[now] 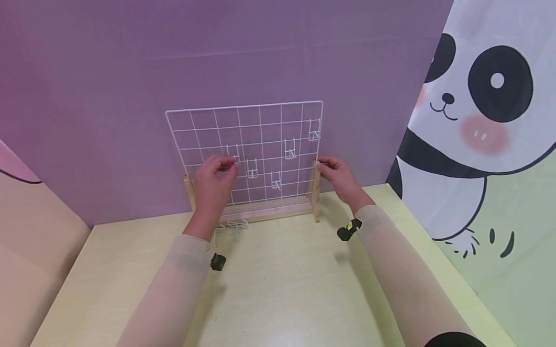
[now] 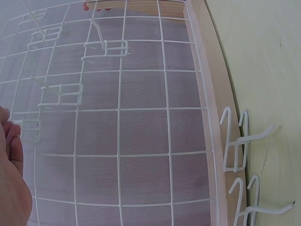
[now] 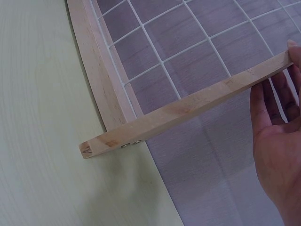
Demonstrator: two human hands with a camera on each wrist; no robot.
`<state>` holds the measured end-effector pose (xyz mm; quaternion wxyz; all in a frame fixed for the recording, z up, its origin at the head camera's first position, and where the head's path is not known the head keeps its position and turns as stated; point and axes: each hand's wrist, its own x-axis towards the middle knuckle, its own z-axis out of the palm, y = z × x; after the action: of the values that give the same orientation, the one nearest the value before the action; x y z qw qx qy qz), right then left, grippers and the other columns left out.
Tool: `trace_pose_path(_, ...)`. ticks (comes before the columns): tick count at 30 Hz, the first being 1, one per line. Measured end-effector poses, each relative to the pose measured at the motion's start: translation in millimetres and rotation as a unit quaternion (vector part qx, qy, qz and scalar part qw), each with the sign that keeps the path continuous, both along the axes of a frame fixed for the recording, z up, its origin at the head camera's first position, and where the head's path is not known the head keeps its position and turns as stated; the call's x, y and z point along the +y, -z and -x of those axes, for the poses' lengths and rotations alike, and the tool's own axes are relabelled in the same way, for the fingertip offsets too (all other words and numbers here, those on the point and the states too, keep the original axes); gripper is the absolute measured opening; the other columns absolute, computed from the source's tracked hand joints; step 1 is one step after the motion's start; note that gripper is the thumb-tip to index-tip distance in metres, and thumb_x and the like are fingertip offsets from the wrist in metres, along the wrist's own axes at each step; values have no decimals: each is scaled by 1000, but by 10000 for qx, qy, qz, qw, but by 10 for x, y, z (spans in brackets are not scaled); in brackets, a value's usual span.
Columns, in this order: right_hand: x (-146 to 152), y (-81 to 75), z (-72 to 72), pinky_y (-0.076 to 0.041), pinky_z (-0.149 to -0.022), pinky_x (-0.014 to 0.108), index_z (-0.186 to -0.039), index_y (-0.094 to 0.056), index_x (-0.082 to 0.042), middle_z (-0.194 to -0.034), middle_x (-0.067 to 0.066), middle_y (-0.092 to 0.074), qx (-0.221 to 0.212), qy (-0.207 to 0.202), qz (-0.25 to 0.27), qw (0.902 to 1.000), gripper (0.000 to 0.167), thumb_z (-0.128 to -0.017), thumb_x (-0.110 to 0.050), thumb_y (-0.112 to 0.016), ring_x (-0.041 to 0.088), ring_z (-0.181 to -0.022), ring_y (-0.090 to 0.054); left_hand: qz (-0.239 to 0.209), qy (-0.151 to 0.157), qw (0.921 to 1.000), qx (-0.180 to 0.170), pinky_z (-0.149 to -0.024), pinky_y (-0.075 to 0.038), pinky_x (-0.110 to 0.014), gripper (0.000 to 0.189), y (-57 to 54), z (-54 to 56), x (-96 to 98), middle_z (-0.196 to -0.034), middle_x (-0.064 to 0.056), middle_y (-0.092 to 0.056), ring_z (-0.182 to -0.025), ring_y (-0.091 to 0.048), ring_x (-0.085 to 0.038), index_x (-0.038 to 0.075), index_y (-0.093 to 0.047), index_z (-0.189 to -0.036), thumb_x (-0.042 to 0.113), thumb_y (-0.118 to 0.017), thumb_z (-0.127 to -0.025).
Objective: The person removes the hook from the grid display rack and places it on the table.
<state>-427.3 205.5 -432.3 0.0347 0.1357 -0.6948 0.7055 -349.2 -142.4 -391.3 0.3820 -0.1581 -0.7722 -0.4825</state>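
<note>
A white wire grid panel (image 1: pixel 261 126) stands upright in a wooden stand (image 1: pixel 272 212). Several white wire hooks hang on it, among them one hook (image 1: pixel 276 183) low on the grid and another hook (image 2: pixel 61 94) in the left wrist view. My left hand (image 1: pixel 214 182) is at the grid's left half, its thumb and fingertips pinching a hook (image 1: pixel 231 148) there; the fingers partly cover it. With my right hand (image 1: pixel 339 175) I grip the stand's right wooden post (image 3: pixel 188 106), thumb on one side and fingers on the other.
Two loose white hooks (image 2: pixel 237 141) lean against the stand's base rail, on the pale wooden table (image 1: pixel 284 288). Behind the grid hangs a purple backdrop (image 1: pixel 234 50). A panda-printed cloth (image 1: pixel 505 182) covers the right side.
</note>
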Motion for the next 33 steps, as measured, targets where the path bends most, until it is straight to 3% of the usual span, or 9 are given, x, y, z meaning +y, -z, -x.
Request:
trace_pose_path(5, 4, 9, 9, -47, -123, 41, -144, -65, 9, -126, 4, -71, -59, 3, 8, 10000, 39, -111, -11, -68, 15, -120, -67, -270, -161, 9994, 136, -86, -55, -15, 8, -28, -9, -2, -106, -17, -78, -97, -74, -31, -3, -82, -106, -2, -81, -98)
trace_pose_path(10, 6, 21, 24, -46, -123, 41, -143, -64, 10, -124, 2, -71, -82, 15, 37, 10000, 38, -111, -11, -67, 15, -119, -67, -224, -500, 9978, 384, -86, -55, -21, 7, -80, 4, -49, -105, -15, -80, -96, -74, -29, -1, -83, -105, 2, -82, -99)
trace_pose_path(17, 0, 19, 32, -46, -123, 42, -143, -63, 11, -123, 0, -70, -93, 2, 82, 9999, 38, -111, -10, -67, 15, -120, -67, -224, -446, 9948, 884, -86, -55, -23, 5, -140, 33, -94, -100, -15, -81, -93, -75, -32, 1, -85, -103, 2, -82, -98)
trace_pose_path(25, 3, 16, 32, -46, -124, 41, -144, -63, 11, -123, 0, -70, -100, -27, 110, 9999, 39, -111, -10, -67, 15, -119, -67, -236, -299, 9945, 978, -87, -54, -15, 6, -213, -46, -98, -99, -17, -79, -92, -75, -31, 0, -83, -99, -5, -82, -95)
trace_pose_path(33, -2, 6, 22, -45, -124, 41, -144, -63, 10, -134, 13, -68, -139, 22, -10, 9999, 38, -112, -10, -66, 17, -122, -66, -51, -290, 9939, 1062, -90, -53, -14, 5, -199, -75, -146, -100, -18, -79, -94, -74, -32, -3, -82, -101, -5, -80, -97)
